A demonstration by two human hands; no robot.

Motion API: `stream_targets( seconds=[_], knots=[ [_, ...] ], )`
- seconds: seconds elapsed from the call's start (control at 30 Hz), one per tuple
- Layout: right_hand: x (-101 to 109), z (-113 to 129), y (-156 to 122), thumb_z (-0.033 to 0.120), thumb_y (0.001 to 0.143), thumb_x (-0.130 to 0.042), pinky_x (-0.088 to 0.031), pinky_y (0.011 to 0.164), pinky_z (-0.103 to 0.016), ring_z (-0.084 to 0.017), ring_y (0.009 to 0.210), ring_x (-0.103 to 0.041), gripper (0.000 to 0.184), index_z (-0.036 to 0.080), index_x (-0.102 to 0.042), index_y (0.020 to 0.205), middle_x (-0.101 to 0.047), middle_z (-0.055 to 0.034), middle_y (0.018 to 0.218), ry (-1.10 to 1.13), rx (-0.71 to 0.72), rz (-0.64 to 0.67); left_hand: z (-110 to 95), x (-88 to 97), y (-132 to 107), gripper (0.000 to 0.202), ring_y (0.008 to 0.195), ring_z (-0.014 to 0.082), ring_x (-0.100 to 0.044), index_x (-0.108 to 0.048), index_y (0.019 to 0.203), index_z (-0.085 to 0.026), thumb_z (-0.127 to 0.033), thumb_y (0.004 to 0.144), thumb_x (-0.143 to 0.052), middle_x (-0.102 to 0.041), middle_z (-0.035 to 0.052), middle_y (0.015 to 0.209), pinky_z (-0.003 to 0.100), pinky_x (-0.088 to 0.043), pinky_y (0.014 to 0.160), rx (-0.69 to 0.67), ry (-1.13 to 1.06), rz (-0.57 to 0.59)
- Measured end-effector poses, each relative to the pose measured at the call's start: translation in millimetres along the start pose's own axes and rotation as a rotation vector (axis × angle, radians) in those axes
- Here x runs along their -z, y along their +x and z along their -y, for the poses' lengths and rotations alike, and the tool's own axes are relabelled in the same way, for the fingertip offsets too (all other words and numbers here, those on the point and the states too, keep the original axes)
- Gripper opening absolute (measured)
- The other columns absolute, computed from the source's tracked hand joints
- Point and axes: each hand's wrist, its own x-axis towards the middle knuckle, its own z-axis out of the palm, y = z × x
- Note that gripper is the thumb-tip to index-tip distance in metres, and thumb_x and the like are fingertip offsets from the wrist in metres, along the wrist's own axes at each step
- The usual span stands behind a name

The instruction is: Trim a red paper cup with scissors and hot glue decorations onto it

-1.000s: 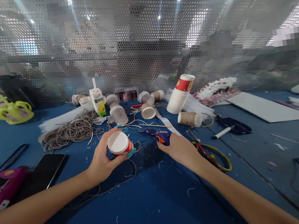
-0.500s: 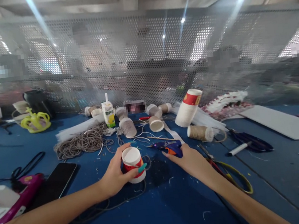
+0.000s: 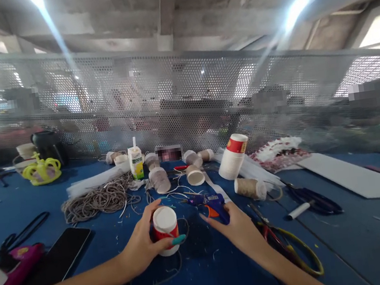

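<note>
A red and white paper cup (image 3: 166, 227) stands upside down on the blue table. My left hand (image 3: 143, 242) is closed around it, fingers behind and thumb across the front, and a piece of teal tape or similar shows by the thumb tip. Thin grey cord lies around the cup. My right hand (image 3: 237, 225) is at the handle of a blue glue gun (image 3: 206, 200) with an orange trigger. Its thumb sticks out to the left, and its other fingers are mostly hidden at the handle. The nozzle points left, beyond the cup.
Scissors (image 3: 291, 246) lie right of my right forearm. Behind are a cup stack (image 3: 233, 158), twine-wrapped cups (image 3: 160, 180), a drink carton (image 3: 136, 163) and a cord heap (image 3: 95, 199). A phone (image 3: 62, 252) lies left; a perforated metal screen (image 3: 127, 94) stands behind.
The view has tilted up a little, so everything sits lower in the picture. Both hands, the cup and the glue gun keep nearly the same places on the table.
</note>
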Motion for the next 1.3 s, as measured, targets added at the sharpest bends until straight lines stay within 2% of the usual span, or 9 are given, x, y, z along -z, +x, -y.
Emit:
stream_targets(
  seconds=[0.13,0.33,0.5,0.73,0.93,1.13,1.23,1.3],
  knots=[
    [-6,-1,-1,0.062,0.063,-0.056,-0.048,0.067,-0.038,-0.025,0.076,-0.063,0.044,0.022,-0.047,0.08,-0.065,-0.0045,0.078,0.076,0.016,-0.001,-1,-0.7,1,0.07,0.125,0.0262,-0.042,-0.027,0.128,-0.02,-0.021,0.068,-0.063,-0.047,0.0111,0.133,0.042,-0.03,0.107,-0.041,0.023,-0.03],
    [-13,-5,-3,0.063,0.063,-0.055,-0.046,0.064,-0.037,-0.025,0.073,-0.063,0.045,0.022,-0.044,0.08,-0.063,-0.0049,0.076,0.03,0.01,-0.008,-1,0.5,2,0.074,0.127,0.0254,-0.04,-0.023,0.131,-0.021,-0.017,0.068,-0.06,-0.044,0.0097,0.136,0.042,-0.034,0.105,-0.049,0.014,-0.051],
    [-17,-9,-4,0.061,0.061,-0.055,-0.046,0.061,-0.036,-0.025,0.07,-0.063,0.045,0.023,-0.044,0.081,-0.062,-0.0028,0.072,0.046,0.01,-0.028,3,0.3,4,0.081,0.126,0.0259,-0.041,-0.02,0.135,-0.021,-0.02,0.067,-0.063,-0.045,0.0096,0.135,0.043,-0.026,0.109,-0.031,0.015,0.001],
    [-16,-9,-5,0.063,0.054,-0.061,-0.047,0.061,-0.037,-0.026,0.07,-0.062,0.05,0.022,-0.046,0.079,-0.063,-0.0043,0.073,0.067,0.001,-0.047,10,-2.6,2,0.087,0.121,0.0269,-0.045,-0.021,0.136,-0.018,-0.026,0.063,-0.068,-0.048,0.0107,0.132,0.043,-0.031,0.106,0.046,0.065,0.059],
    [-10,-4,-8,0.058,0.066,-0.057,-0.048,0.066,-0.037,-0.024,0.073,-0.062,0.043,0.02,-0.051,0.085,-0.064,-0.005,0.077,0.172,0.035,-0.046,9,-2.7,3,0.075,0.115,0.0278,-0.05,-0.034,0.126,-0.02,-0.034,0.063,-0.07,-0.054,0.0101,0.125,0.045,-0.036,0.102,-0.01,0.094,0.066],
    [-9,5,-17,0.05,0.069,-0.059,-0.049,0.071,-0.036,-0.025,0.078,-0.062,0.036,0.02,-0.055,0.087,-0.067,-0.0063,0.082,0.3,0.101,-0.136,12,-3.7,2,0.082,0.117,0.0285,-0.049,-0.031,0.131,-0.019,-0.03,0.06,-0.071,-0.052,0.0112,0.127,0.045,-0.034,0.103,-0.008,0.092,0.039],
    [1,13,-20,0.044,0.075,-0.055,-0.049,0.055,-0.03,-0.018,0.057,-0.059,0.025,0.021,-0.051,0.083,-0.061,-0.0005,0.063,0.405,0.108,-0.222,15,-3.7,2,0.086,0.121,0.0292,-0.044,-0.028,0.133,-0.017,-0.027,0.059,-0.071,-0.047,0.0133,0.131,0.046,-0.031,0.105,0.016,0.127,0.026],
    [17,25,-16,0.041,0.076,-0.054,-0.042,0.04,-0.026,-0.013,0.039,-0.048,0.02,0.022,-0.048,0.08,-0.05,0.0057,0.047,0.47,0.13,-0.323,16,-3.5,3,0.086,0.124,0.0289,-0.042,-0.027,0.134,-0.017,-0.026,0.06,-0.071,-0.045,0.0138,0.134,0.047,-0.029,0.107,0.026,0.152,0.032]
  ],
)
